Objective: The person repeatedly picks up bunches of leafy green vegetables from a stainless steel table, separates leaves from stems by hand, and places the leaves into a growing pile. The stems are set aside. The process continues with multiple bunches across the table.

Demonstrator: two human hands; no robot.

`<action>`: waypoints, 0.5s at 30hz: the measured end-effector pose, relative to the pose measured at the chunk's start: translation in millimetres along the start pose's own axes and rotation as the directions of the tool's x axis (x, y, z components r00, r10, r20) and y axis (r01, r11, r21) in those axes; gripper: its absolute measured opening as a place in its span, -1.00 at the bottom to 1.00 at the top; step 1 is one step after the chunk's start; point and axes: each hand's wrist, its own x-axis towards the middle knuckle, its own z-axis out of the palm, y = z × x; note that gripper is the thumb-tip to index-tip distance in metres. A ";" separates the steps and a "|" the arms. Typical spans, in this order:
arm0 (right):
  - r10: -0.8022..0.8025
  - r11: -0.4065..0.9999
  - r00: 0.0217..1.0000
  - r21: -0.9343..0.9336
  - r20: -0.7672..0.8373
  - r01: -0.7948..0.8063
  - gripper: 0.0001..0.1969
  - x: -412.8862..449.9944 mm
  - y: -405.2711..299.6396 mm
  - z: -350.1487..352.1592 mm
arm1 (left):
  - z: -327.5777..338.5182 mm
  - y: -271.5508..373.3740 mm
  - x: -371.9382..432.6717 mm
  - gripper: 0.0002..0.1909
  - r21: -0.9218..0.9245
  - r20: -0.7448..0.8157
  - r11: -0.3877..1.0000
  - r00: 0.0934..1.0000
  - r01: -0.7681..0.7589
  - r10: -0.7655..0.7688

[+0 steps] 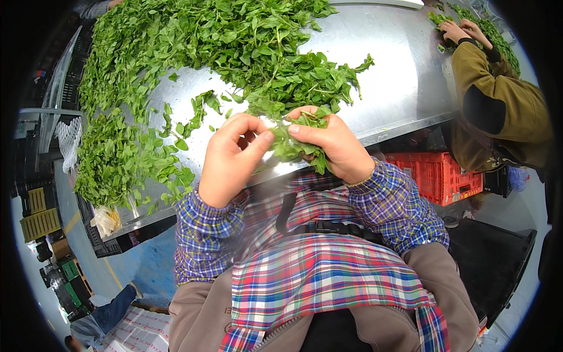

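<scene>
Just above the near edge of the metal table, my right hand (342, 141) grips a small bunch of leafy green herb sprigs (317, 155), its stems between thumb and fingers. Close by on the left, my left hand (237, 152) has thumb and forefinger brought together at the edge of the bunch. Blur hides whether a leaf is pinched there. Behind both hands spreads a large heap of the same green herb (233, 39). A smaller pile of leaves (118, 154) lies to the left, with loose sprigs (200, 112) between the two.
The metal table (391, 88) has a raised near edge. At its right end, a person's hands (462, 33) handle more greens. Below stand a red plastic crate (440, 176) and a black bin (488, 259). A crumpled plastic bag (105, 221) sits at the table's left corner.
</scene>
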 end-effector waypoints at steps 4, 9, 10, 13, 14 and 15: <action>0.043 0.986 0.999 -0.162 0.031 -0.038 -0.67 -1.9 -11.0 -4.2 | -8.9 -13.2 1.2 -0.89 -0.339 0.042 0.927 0.987 0.162 -0.157; 0.176 0.921 0.963 -0.379 0.205 -0.088 -0.65 -10.0 -46.5 -24.4 | -16.9 -34.6 8.0 -0.90 -0.468 0.044 0.857 0.974 0.217 -0.223; 0.184 0.901 0.963 -0.425 0.195 -0.086 -0.65 -9.8 -56.9 -29.0 | -18.2 -39.0 8.9 -0.92 -0.469 0.056 0.851 0.969 0.237 -0.239; 0.165 0.790 0.980 -0.610 0.109 -0.066 -0.63 4.4 -97.4 -39.1 | -21.1 -49.3 10.4 -0.94 -0.504 0.097 0.826 0.967 0.253 -0.236; 0.148 0.771 0.987 -0.633 0.066 -0.073 -0.61 13.4 -115.4 -41.6 | -21.7 -51.3 10.4 -0.93 -0.484 0.091 0.835 0.964 0.261 -0.248; -0.005 0.701 0.999 -0.712 0.038 0.030 -0.58 25.6 -132.5 -43.8 | -21.6 -52.4 10.3 -0.93 -0.525 0.084 0.819 0.972 0.231 -0.221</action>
